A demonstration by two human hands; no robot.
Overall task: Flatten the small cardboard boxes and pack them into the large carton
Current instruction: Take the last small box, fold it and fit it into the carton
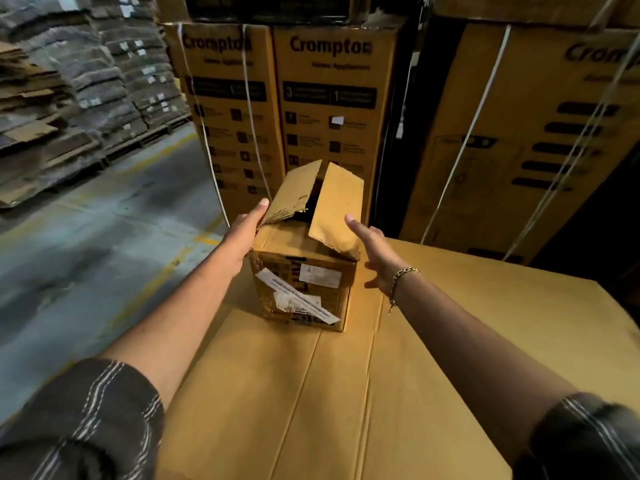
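Note:
A small cardboard box [304, 271] stands upright on the closed top of a large carton [363, 393]. Its top flaps stick up and white labels and torn tape cover its near face. My left hand [247, 228] lies flat against the box's left side, fingertips at the torn left flap. To the right of the box is my right hand [375, 254], fingers spread, just off the right flap and wall, holding nothing. A chain bracelet circles that wrist.
Tall printed cartons [332, 109] bound with white straps stand right behind the box, and another [519, 133] at the right. A concrete aisle [86, 237] with yellow lines runs on the left, past pallets of stacked flattened cardboard [52, 116].

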